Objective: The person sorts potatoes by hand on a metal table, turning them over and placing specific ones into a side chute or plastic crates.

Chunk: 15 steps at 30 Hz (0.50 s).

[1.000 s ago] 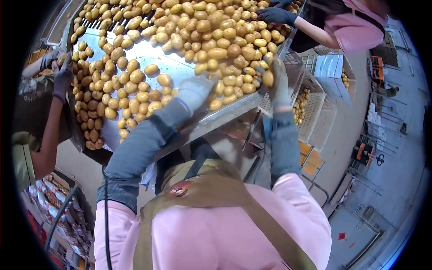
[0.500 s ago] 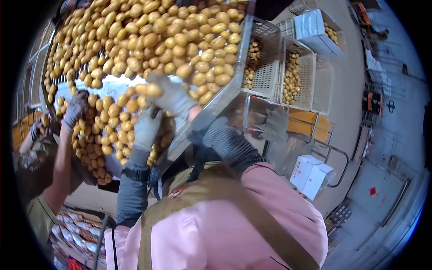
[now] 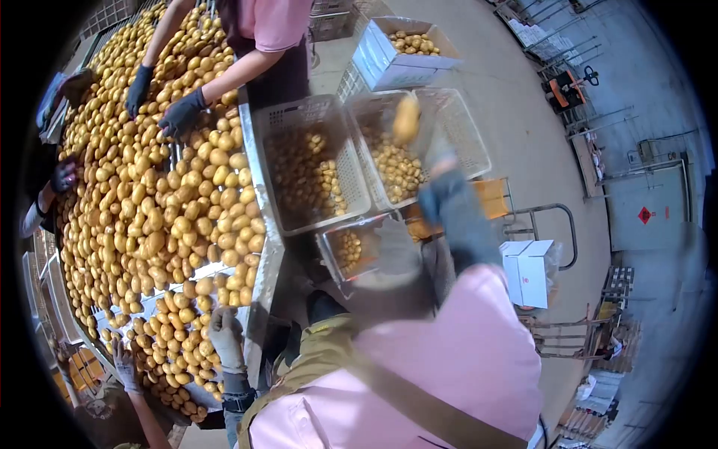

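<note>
My left hand (image 3: pixel 226 337), in a light grey glove, rests by the metal rim of the sorting table, beside the near potatoes (image 3: pixel 176 333). Its fingers are curled and whatever they may hold is hidden. Out over the crates, my right hand (image 3: pixel 443 183) is smeared by motion, so its fingers cannot be read. A blurred potato (image 3: pixel 406 120) is in the air, apart from that hand, above a plastic crate (image 3: pixel 381 196) partly filled with potatoes.
Another crate (image 3: pixel 359 203) of potatoes adjoins the table rim (image 3: pixel 262 280). Behind stands a carton (image 3: pixel 393 71) of potatoes. Co-workers' gloved hands (image 3: pixel 183 112) reach over the table, and another gloved hand (image 3: pixel 126 367) is at near left. A white box (image 3: pixel 525 277) sits at right.
My view has turned right. My right hand has swung from above the table out to the crates, and a potato is now airborne there. My left hand stays near the table edge.
</note>
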Tool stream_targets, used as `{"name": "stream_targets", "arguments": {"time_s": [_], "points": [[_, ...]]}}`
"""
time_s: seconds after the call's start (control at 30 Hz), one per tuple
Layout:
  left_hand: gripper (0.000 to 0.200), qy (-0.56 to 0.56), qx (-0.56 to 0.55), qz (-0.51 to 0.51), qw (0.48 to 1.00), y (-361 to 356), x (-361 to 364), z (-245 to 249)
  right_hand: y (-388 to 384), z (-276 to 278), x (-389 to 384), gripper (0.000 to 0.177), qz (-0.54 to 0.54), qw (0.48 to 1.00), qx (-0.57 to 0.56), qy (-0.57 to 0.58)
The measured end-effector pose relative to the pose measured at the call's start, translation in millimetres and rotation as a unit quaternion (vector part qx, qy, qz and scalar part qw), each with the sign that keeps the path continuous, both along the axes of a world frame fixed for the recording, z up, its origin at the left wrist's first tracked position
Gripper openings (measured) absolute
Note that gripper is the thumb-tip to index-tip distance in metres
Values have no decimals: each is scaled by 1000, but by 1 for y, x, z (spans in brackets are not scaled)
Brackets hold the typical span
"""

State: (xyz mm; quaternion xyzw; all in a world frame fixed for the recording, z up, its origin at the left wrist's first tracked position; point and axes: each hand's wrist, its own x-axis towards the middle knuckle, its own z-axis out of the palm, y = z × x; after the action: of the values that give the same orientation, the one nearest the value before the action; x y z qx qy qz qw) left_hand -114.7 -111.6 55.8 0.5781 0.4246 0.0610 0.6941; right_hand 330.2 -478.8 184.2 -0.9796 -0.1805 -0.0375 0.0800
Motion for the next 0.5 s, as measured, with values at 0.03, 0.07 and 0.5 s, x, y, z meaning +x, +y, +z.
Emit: {"name": "stream_targets", "arguments": {"time_s": [0.03,0.07,0.5], "points": [[17,6,35,-42,998,-15,18,8,-22,10,59,39,-67,998,9,-16],[18,16,69,-84,994,-28,33,16,-41,16,111,44,-117,992,40,-20],[61,-66,361,-448,815,-101,103,68,57,-187,-256,51,328,845,376,194]]}}
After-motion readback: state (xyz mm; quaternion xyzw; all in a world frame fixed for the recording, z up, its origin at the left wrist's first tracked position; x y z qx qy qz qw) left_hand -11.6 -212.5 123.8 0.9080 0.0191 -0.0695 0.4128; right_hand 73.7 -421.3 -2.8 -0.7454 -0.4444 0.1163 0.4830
